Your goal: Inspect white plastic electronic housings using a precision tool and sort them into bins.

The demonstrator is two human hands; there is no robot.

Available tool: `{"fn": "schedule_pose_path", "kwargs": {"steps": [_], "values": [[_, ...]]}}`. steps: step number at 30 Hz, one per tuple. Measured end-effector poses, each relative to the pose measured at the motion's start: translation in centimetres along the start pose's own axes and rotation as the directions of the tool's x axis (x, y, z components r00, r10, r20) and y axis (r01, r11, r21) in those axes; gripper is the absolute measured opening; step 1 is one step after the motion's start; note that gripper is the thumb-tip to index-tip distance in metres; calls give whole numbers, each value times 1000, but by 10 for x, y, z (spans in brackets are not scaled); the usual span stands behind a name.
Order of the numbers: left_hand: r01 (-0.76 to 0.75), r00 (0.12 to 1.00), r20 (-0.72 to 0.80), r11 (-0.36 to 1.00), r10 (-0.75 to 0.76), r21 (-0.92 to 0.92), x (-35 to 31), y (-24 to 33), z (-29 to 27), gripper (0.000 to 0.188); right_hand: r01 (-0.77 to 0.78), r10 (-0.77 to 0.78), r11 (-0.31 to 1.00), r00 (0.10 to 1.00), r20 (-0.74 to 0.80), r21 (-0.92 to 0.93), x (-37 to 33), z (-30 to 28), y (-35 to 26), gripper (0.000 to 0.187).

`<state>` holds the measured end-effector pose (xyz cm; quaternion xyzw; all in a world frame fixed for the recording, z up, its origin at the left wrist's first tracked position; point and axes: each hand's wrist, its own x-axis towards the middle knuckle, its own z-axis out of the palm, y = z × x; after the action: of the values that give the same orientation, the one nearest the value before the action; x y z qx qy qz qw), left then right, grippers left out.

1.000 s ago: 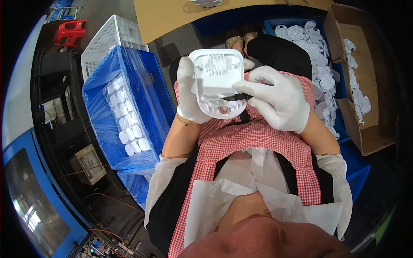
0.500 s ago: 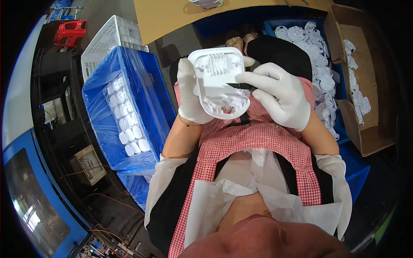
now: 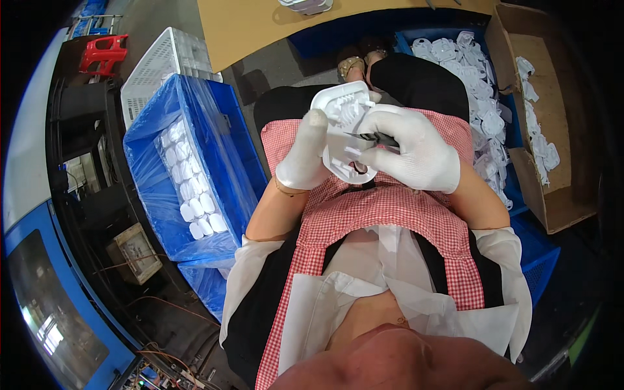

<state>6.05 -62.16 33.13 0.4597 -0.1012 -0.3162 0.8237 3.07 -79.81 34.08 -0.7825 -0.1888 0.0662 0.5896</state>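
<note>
My left hand (image 3: pixel 304 155), in a white glove, grips a white plastic housing (image 3: pixel 338 140) by its left edge, the thumb along its side. The shell is tilted, its ribbed inside partly showing, with a round hole near the lower end. My right hand (image 3: pixel 416 151), also gloved in white, is closed round a small dark knife-like tool (image 3: pixel 376 138). The tool's pointed tip reaches over the inside of the housing; whether it touches the plastic I cannot tell. The right fingers hide the housing's right edge.
At my left, a blue crate (image 3: pixel 229 130) lined with plastic film holds rows of white parts; a white basket (image 3: pixel 151 68) stands behind. To my right are a bin of loose white parts (image 3: pixel 478 97) and a cardboard box (image 3: pixel 549 117). A tan table (image 3: pixel 253 29) lies ahead.
The housing has turned from facing up to a steeper tilt and shifted slightly right. My right hand has moved left, its fingers closing further round the tool.
</note>
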Motion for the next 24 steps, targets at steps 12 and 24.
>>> {"fn": "schedule_pose_path", "kwargs": {"steps": [12, 24], "values": [[-62, 998, -10, 996, 61, -66, 4, 3, -13, 90, -115, 147, 981, 966, -214, 153, 0, -12, -3, 7], [-121, 984, -160, 940, 73, -319, 10, -3, -23, 109, -421, 305, 888, 839, -450, -183, 4, -8, 32, 18]]}}
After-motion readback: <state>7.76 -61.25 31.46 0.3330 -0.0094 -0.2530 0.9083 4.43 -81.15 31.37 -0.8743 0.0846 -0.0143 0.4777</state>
